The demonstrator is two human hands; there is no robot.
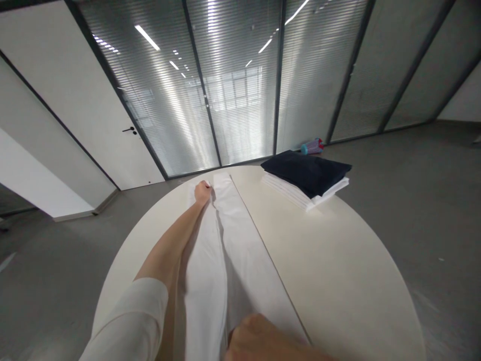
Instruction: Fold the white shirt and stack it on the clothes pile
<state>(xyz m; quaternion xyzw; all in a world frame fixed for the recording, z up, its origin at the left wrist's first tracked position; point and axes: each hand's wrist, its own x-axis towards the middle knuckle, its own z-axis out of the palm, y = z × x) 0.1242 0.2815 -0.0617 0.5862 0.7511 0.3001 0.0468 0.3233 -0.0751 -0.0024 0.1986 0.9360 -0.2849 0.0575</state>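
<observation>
Across the round white tabletop, a long white fabric piece lies lengthwise, running from the far rim down to the bottom edge of view. It shows as two long sections side by side, with a raised, slightly wavy edge and a band of grey shadow between them. A thin dark straight line follows its right border.

At the far end, the left hand has its fingers closed on the raised edge of the fabric, pinching it just above the tabletop. The left arm stretches forward along the fabric's left side, bare below a short white sleeve.

Close to the viewer, the right hand enters from the lower right, somewhat blurred, its fingers curled beside the near part of that same edge. Its fingertips are hidden, so I cannot tell whether they grip the fabric.

To the right of the fabric and well apart from it, near the far rim, sits a flat stack of folded white cloth, with a folded dark navy cloth on top. Beyond the table, a small blue-and-red patterned object shows near the foot of a dark-framed glass partition with horizontal blinds. Farther left stands a plain white door with a black handle; grey floor surrounds the table.
</observation>
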